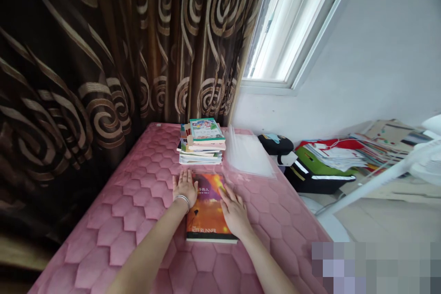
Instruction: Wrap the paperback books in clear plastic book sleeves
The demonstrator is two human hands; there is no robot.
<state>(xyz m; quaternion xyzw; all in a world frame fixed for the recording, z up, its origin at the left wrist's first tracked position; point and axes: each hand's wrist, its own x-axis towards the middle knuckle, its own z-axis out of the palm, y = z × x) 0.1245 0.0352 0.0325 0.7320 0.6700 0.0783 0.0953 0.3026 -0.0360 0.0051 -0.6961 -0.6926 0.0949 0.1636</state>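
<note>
A book with an orange and purple cover (208, 213), titled "The Kite Runner", lies flat on the pink quilted surface (134, 204). My left hand (185, 188), with a bracelet at the wrist, rests flat along the book's left edge, fingers stretched out. On the opposite side, my right hand (234, 209) lies over the right edge with its fingers extended onto the cover. Neither hand grips the book. Just beyond it stands a stack of books (201, 158), topped by a green-edged book with a colourful cover (206, 131).
Clear plastic sheets (250, 154) lie right of the stack. A dark patterned curtain (165, 55) hangs along the left and back. Past the right edge are a black and green bag (319, 177), paper piles (389, 140) and a white fan (372, 183).
</note>
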